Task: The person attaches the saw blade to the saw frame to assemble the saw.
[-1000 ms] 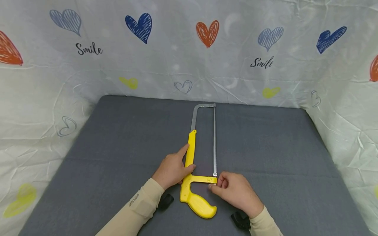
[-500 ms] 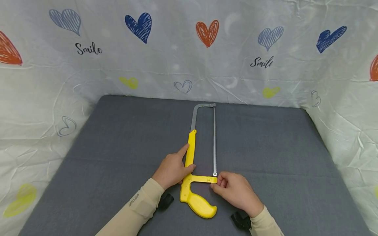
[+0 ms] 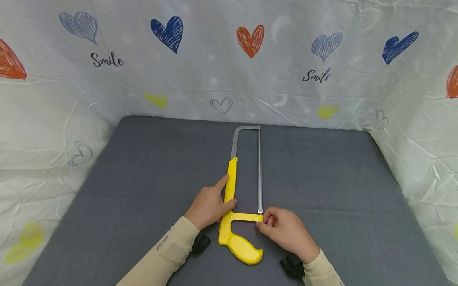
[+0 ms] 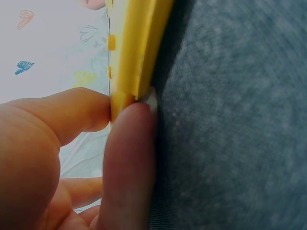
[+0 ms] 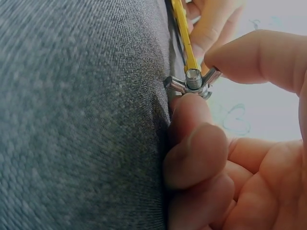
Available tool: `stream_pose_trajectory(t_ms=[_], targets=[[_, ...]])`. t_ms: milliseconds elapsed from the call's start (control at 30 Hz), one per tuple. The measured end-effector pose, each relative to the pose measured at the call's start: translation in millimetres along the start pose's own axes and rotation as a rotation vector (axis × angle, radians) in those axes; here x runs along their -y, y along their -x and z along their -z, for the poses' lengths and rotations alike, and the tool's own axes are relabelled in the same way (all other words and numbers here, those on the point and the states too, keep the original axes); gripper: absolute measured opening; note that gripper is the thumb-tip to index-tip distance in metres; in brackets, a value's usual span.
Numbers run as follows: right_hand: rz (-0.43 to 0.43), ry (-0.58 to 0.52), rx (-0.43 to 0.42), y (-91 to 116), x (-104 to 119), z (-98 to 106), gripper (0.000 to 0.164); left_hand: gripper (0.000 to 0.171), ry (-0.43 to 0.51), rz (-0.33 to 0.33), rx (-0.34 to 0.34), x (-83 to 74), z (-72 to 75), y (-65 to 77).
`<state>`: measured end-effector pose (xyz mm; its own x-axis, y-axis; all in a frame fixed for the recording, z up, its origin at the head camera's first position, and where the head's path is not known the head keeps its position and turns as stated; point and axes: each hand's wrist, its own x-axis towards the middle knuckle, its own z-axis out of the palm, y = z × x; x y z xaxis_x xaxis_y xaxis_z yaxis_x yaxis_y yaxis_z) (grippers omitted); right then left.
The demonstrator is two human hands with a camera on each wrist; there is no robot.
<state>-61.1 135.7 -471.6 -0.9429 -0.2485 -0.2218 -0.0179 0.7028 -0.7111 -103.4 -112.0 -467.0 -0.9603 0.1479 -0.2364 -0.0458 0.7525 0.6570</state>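
A hacksaw [image 3: 245, 249] with a yellow handle and grey front frame lies on the dark cloth, its blade [image 3: 260, 174] on the right side. My left hand [image 3: 207, 204] grips the yellow frame tube [image 4: 132, 48] between thumb and fingers, index finger stretched along it. At the blade's handle end, my right hand [image 3: 286, 228] pinches a metal wing nut [image 5: 176, 85] on a short threaded bolt [image 5: 193, 78]. In the right wrist view the thumb meets one wing and a curled finger sits just below the nut. From the head view the nut is hidden by the fingers.
A dark grey cloth [image 3: 161, 159] covers the table. Behind and beside it hangs a white sheet [image 3: 200, 75] printed with hearts and "Smile". Black wrist devices sit under the left wrist [image 3: 201, 244] and the right wrist [image 3: 291, 267].
The right thumb has shifted slightly up and to the right at the wing nut. The left hand and the hacksaw have stayed in place.
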Motion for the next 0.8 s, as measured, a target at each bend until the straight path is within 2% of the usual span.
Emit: stream_pose_trajectory(t_ms=[300, 633, 800], targets=[[0.040, 0.042, 0.013, 0.0, -1.4, 0.0, 0.016, 0.087, -0.003, 0.002, -0.006, 2.6, -0.4, 0.6], [-0.010, 0.004, 0.003, 0.7, 0.2, 0.8, 0.016, 0.087, -0.008, -0.002, 0.004, 2.3, -0.4, -1.2], [0.003, -0.001, 0.008, 1.5, -0.2, 1.8, 0.015, 0.087, -0.008, -0.003, 0.005, 2.1, -0.8, -1.8]])
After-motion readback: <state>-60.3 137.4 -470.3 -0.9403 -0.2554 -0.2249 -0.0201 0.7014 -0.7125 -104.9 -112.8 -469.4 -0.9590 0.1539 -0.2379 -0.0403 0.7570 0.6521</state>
